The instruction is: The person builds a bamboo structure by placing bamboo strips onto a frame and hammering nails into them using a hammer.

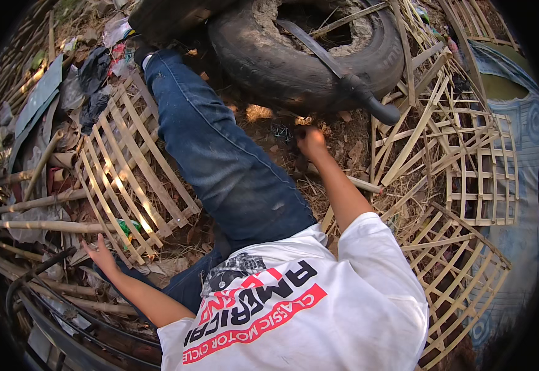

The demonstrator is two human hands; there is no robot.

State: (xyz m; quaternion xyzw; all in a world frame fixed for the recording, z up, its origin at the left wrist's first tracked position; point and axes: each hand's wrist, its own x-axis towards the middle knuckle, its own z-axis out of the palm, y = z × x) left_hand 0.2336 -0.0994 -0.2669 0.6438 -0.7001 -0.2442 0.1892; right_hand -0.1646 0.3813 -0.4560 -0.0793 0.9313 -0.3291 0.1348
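Head view — right fingers (307, 134) near tyre (263, 71), knife (320, 54) atop

I can't see what the right hand (311, 143) might be holding, because its fingertips are in the dark. The little thin bits (280, 132) near it are too small to make out. The top edge cuts off a big dark thing (176, 21), and the bottom cuts off the white shirt (368, 303).

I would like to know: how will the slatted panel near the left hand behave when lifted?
The panel is probably light for its size, given its open gaps. Its thin slats may flex or crack.
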